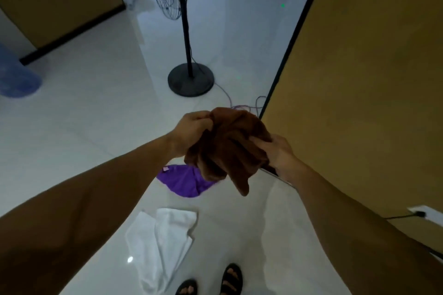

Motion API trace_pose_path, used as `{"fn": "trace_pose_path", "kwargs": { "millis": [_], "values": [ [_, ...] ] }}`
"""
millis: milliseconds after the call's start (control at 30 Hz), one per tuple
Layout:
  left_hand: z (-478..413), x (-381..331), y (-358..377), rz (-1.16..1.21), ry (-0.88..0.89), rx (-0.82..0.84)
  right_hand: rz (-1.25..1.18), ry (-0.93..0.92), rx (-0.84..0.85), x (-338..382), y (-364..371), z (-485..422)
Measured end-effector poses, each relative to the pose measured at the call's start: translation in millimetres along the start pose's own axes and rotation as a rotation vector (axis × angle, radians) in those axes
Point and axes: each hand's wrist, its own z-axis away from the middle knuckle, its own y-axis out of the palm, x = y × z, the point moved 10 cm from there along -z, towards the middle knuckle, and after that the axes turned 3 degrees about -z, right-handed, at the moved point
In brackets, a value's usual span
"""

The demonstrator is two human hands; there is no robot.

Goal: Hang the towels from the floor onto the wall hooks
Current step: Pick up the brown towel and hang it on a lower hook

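A bunched brown towel (227, 148) hangs in the air in front of me, held between both hands. My left hand (191, 130) grips its upper left edge. My right hand (279, 153) grips its right side. Below it on the pale tiled floor lies a purple towel (184, 181), partly hidden by the brown one. A white towel (163, 244) lies crumpled nearer my feet. No wall hooks are in view.
A standing fan with a black round base (190, 80) and pole stands ahead, its purple cable (242, 105) trailing on the floor. A yellow-brown wall (364, 79) fills the right side. My sandalled feet (231, 280) are at the bottom. A wall socket (422, 213) sits low on the right.
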Motion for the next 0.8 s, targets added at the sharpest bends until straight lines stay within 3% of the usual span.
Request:
{"fn": "trace_pose_path", "kwargs": {
  "millis": [133,333,567,633,800],
  "values": [
    [10.0,-50.0,2.0,-0.361,0.153,-0.051,-0.245,-0.089,-0.106,56.1,-25.8,49.7],
    [40.6,-89.0,3.6,-0.707,0.157,0.073,-0.063,-0.277,-0.252,126.3,-70.4,134.8],
    [82.9,-148.4,-0.1,-1.137,0.247,0.070,-0.239,-0.284,-0.431,150.3,-118.6,225.8],
    [92.0,-169.1,-0.2,-1.154,0.297,-0.024,-0.236,-0.277,-0.429,153.9,-119.7,248.2],
    [105.7,-189.9,17.1,-0.808,0.332,-0.127,-0.268,-0.292,-0.477,157.3,-142.2,298.6]
  ]
}}
